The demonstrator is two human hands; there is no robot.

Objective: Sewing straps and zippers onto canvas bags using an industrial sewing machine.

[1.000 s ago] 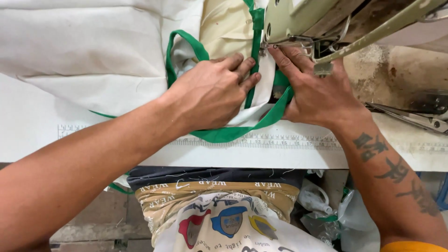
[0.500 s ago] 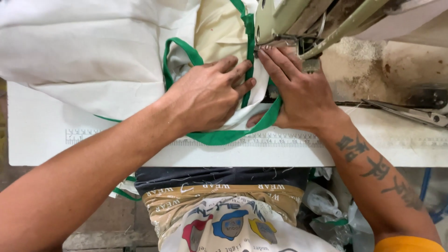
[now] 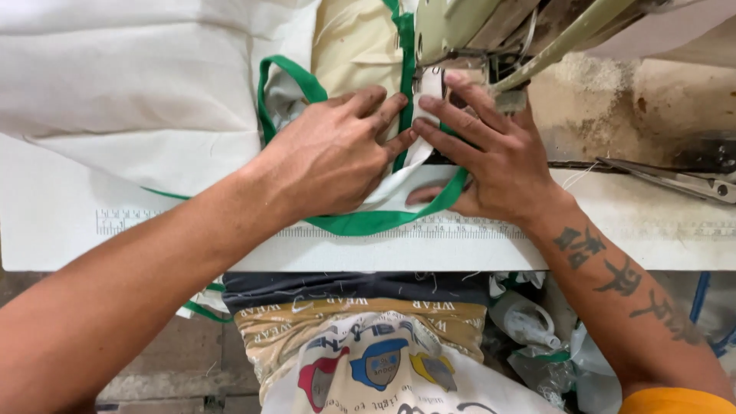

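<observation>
Tattooed right forearm, orange sleeve (image 3: pixel 675 400)

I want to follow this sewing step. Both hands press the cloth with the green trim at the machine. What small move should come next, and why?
Probably a short push of the cloth forward under the machine head. Both the left hand and right hand lie flat on it, fingertips meeting beside the green trim, which already runs up under the head, so the seam looks lined up for feeding.

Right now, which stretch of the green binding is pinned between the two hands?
The straight vertical strip of green binding running up to the sewing machine, between left hand and right hand; the other stretches loop out left and below.
</observation>
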